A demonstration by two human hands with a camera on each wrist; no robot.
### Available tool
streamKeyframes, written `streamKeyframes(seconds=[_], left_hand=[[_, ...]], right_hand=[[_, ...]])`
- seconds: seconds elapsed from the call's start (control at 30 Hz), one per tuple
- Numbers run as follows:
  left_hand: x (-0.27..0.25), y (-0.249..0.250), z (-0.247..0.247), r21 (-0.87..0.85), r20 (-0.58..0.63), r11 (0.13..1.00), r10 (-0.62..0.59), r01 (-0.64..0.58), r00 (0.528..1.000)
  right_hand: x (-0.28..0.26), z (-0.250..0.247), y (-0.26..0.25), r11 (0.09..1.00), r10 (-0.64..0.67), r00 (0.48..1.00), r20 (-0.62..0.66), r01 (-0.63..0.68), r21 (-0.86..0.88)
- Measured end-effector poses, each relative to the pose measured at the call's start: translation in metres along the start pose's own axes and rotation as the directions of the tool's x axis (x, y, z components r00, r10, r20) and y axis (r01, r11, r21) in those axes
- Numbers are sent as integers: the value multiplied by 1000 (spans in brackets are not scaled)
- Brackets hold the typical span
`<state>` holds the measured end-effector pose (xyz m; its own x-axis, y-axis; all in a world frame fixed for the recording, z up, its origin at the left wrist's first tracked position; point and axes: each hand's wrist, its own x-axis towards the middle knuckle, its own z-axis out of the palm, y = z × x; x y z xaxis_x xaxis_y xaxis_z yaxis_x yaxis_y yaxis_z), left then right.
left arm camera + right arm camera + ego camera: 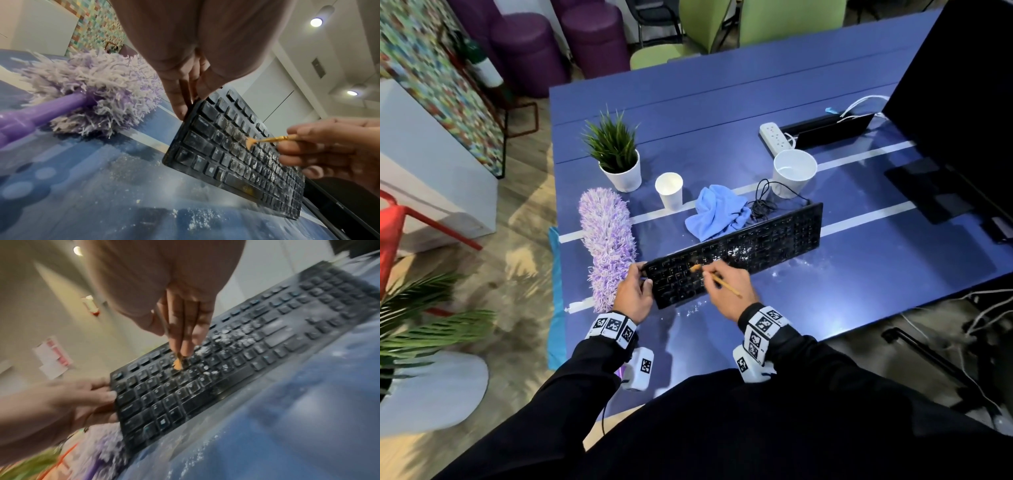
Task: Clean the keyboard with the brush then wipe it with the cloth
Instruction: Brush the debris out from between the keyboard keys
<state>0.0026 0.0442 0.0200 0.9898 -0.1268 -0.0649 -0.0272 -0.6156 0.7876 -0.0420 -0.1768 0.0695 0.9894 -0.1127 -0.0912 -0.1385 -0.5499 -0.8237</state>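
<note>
A black keyboard (736, 251) dusted with white powder is tilted up on its front edge on the blue table (722, 120). My left hand (635, 293) grips its left end (191, 123), thumb and fingers around the edge. My right hand (726, 287) pinches a thin brush (717, 281) with a golden handle; its orange bristles (249, 142) touch the keys in the left half (177, 365). The crumpled light-blue cloth (717, 210) lies just behind the keyboard.
A purple fluffy duster (607, 240) lies left of the keyboard. Behind stand a potted plant (616, 154), two white cups (669, 190) (792, 173), a power strip (775, 135) and a coiled cable (763, 202). A dark monitor (959, 102) is at right. White powder (197, 216) lies on the table.
</note>
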Motion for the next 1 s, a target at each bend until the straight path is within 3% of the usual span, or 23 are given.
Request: streamKeyframes(seconds=[0.07,0.1,0.2,0.27,0.33,0.47,0.57,0.8,0.87,1.0], left_hand=[[-3,2,-1,4,-7,1000,15,-15,1000],[-4,3,-1,12,-12,1000,23,-23,1000],[-4,1,1,22,-23,999,29,-29,999],[-4,-2,0,18,-22,999,27,-27,999],[-5,-2,-1,-4,-23,999,34,-35,999],[-6,1,1,13,-24,1000,23,-23,999],[-7,0,0,5,-18,1000,16,-16,1000],[-6,-1,-1,-44,14,999,-7,7,1000],[-4,-2,-2,-55,20,998,-12,13,1000],[-3,0,-3,-40,9,999,-10,10,1000]], right_hand=[[3,-7,5,997,64,992,-113,-60,38],[4,-8,6,998,59,992,-111,-57,25],[3,11,-5,999,-46,996,76,48,-21],[-2,29,-18,986,-152,965,215,163,-38],[-6,39,-28,973,-203,943,264,224,-52],[-4,18,-21,995,-77,980,182,86,-44],[4,-9,6,998,52,998,-32,-52,18],[9,-28,17,1000,28,981,-193,-27,10],[10,-26,21,999,52,978,-201,-51,10],[6,-14,23,999,12,1000,-25,-13,-43]])
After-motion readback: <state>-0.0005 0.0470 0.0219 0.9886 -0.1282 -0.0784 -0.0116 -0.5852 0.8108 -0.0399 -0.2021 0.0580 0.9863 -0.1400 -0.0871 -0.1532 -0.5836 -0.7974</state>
